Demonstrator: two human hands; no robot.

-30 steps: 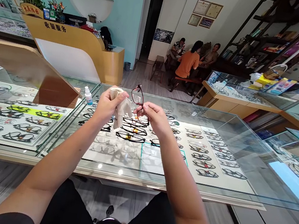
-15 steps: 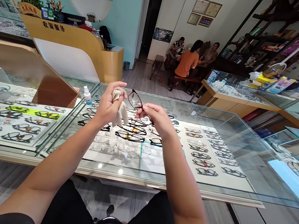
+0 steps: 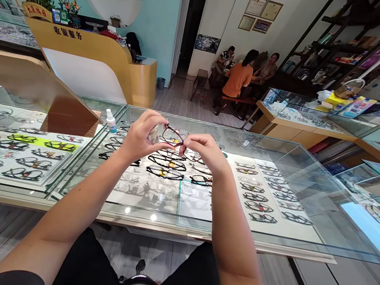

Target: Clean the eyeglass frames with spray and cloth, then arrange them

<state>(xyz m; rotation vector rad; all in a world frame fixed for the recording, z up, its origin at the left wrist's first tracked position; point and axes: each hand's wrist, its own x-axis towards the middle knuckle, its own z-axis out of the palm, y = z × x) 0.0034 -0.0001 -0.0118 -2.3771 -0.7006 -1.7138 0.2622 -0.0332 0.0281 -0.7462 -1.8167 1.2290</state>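
Above the glass counter I hold a pair of dark red-rimmed eyeglasses (image 3: 173,133). My right hand (image 3: 206,152) pinches them near the bridge, between thumb and fingers. My left hand (image 3: 143,135) is closed around a pale cleaning cloth (image 3: 155,133), mostly covered by its palm and fingers. Its fingertips reach the outer left end of the frame; whether they grip the frame too, I cannot tell. Rows of spectacle frames (image 3: 165,173) lie in the glass display case (image 3: 195,215) underneath. A small white spray bottle with a blue label (image 3: 111,122) stands to the left of my left hand.
A tilted wooden-backed panel (image 3: 39,83) stands on the counter at the left. Another display case (image 3: 305,125) is at the far right. Behind the counter several people sit at a table, one in an orange shirt (image 3: 237,80). A yellow cashier desk (image 3: 92,50) stands at the back left.
My left hand has moved right with the cloth, so its fingertips now reach the eyeglasses. The eyeglasses have tilted flatter, and my right hand has shifted slightly right.
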